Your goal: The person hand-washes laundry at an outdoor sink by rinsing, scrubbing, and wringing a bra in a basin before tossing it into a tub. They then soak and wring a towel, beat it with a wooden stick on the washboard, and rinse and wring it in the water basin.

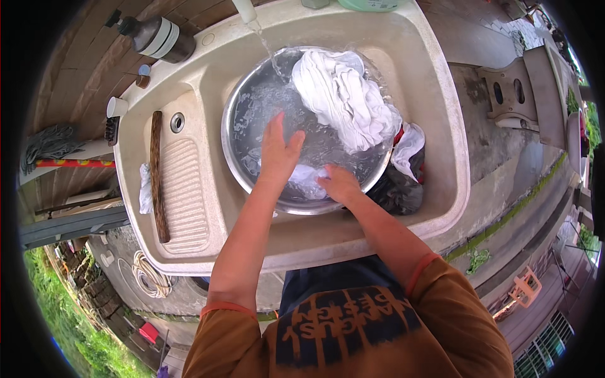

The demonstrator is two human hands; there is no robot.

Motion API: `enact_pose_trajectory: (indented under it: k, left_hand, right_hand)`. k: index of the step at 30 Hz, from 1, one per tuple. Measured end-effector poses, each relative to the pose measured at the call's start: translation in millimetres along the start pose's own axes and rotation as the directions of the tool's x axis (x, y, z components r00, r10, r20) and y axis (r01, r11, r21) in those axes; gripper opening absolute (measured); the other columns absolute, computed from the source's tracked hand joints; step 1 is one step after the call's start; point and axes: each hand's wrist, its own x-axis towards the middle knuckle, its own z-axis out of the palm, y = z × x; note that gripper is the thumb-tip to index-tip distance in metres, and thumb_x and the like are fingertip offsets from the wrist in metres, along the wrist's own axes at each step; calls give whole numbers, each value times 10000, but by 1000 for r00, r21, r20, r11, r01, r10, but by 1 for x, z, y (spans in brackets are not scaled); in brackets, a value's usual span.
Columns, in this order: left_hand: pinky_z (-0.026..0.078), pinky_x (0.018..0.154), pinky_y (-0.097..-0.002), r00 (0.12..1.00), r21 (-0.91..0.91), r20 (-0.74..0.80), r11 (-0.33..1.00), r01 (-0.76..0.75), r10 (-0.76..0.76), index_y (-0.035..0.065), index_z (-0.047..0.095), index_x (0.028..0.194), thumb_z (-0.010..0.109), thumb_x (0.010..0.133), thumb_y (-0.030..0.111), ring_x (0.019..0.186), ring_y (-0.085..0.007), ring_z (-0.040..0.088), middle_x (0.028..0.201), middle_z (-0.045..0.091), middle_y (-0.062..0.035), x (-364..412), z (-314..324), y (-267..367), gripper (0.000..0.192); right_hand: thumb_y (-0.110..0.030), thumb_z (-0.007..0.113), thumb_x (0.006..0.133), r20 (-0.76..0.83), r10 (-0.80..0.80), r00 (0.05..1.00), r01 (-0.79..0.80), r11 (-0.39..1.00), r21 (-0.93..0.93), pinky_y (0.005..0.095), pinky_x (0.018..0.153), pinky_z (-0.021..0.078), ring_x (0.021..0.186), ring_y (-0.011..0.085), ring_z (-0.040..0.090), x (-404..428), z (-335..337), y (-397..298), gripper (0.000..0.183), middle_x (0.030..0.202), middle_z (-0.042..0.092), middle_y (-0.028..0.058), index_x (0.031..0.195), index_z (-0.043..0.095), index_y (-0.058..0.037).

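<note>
Water runs from a white spout [244, 10] into a round metal basin [228, 141] standing in the sink. My left hand [280, 153] is over the water in the basin, fingers apart and holding nothing. At the basin's near side, my right hand [341, 184] has its fingers on a small, wet white cloth [306, 181], which lies partly under water. A large bunched white cloth [342, 97] rests across the basin's far right side, partly over the rim. Outside the rim, a smaller white piece of fabric [410, 149] lies on dark wet fabric [401, 191].
Left of the basin, a wooden stick [159, 177] lies along the sink's ribbed washboard [184, 193]. A brown pump bottle [163, 40], a white cup [116, 107] and a brush [111, 130] stand around the left rim. A green container [371, 4] is at the back. A coiled hose [149, 276] lies on the ground.
</note>
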Motion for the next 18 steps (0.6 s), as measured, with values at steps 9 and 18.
enact_pose_trajectory:
  k: [9, 18]
  left_hand:
    - [378, 992, -413, 915, 727, 80, 651, 218, -396, 120, 591, 1144, 607, 750, 213, 1207, -345, 435, 1296, 480, -149, -10, 2, -94, 406]
    - [452, 787, -395, 925, 162, 293, 941, -297, 241, 24, 539, 979, 520, 688, 44, 912, -359, 549, 1006, 560, -181, -46, 15, 0, 293]
  right_hand:
    - [-233, 576, 833, 161, 301, 940, -319, 608, 727, 382, 812, 462, 922, 312, 602, 24, 23, -1, 384, 1006, 627, 150, 1141, 544, -7]
    - [-273, 482, 895, -607, -333, 722, 290, -652, 701, 345, 693, 479, 872, 207, 589, 50, 53, 10, 263, 969, 593, 95, 1053, 557, -76]
